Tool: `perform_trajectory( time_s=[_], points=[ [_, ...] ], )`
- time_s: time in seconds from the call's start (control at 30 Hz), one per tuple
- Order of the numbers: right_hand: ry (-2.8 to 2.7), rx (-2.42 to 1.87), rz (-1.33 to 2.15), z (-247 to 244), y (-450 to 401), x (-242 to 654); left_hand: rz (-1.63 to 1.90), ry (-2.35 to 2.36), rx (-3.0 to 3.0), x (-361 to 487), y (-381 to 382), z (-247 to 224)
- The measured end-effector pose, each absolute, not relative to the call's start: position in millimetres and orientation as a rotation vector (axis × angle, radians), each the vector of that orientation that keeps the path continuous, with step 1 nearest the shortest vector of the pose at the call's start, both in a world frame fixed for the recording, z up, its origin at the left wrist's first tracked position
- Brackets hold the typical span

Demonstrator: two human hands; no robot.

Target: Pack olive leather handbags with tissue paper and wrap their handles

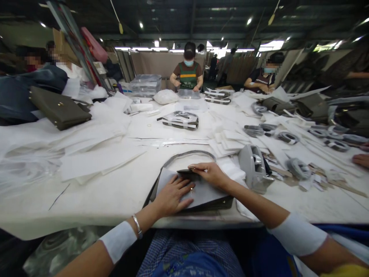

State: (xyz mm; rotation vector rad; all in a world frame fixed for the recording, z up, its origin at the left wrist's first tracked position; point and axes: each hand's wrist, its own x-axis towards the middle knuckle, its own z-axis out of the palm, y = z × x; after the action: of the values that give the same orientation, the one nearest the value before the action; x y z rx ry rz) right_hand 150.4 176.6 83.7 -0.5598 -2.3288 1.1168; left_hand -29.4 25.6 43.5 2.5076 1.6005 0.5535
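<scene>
A dark handbag (225, 202) lies flat at the table's front edge, its wrapped handle (188, 153) arching away from me. A white sheet (203, 197) covers most of its front. My left hand (173, 195) presses on that sheet with fingers spread, holding nothing. Just beyond, a dark flap (184, 172) of the bag sticks up, and my right hand (212, 175) has its fingers closed on the flap's edge. The part of the flap under my right fingers is hidden.
A grey tape dispenser (252, 167) stands to the right, near wrapped coils (288, 137). White sheets (98, 159) spread on the left beside another handbag (59, 107). A packed bag (180, 120) lies ahead. Masked co-workers (188, 75) work across the table; another person's hand (361, 159) shows at right.
</scene>
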Motion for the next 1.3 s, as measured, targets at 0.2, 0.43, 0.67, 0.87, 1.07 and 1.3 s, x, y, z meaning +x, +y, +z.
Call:
perform_trajectory(
  time_s=[0.2,0.43,0.67,0.87,1.07,1.3],
  points=[
    [-2.608,-0.205,0.836,53.7,152.0,180.4,0.779,1.54,2.491,-33.5,23.5,39.7],
    [-2.698,-0.235,0.724,42.4,143.8,189.0,0.868,1.688,2.571,-32.2,10.2,35.1],
    [-2.786,-0.225,0.667,37.5,140.9,183.6,0.778,1.318,2.878,-26.1,-0.3,35.2],
    [-2.815,-0.194,0.526,55.5,138.3,176.6,0.701,1.282,2.627,-18.1,-9.3,44.8],
    [-2.935,-0.169,0.228,66.0,143.4,162.0,0.727,1.351,2.639,-18.1,-12.2,45.7],
    [-3.047,-0.292,0.037,57.1,141.2,156.0,0.745,1.348,2.666,-19.3,-10.7,39.7]
  ],
)
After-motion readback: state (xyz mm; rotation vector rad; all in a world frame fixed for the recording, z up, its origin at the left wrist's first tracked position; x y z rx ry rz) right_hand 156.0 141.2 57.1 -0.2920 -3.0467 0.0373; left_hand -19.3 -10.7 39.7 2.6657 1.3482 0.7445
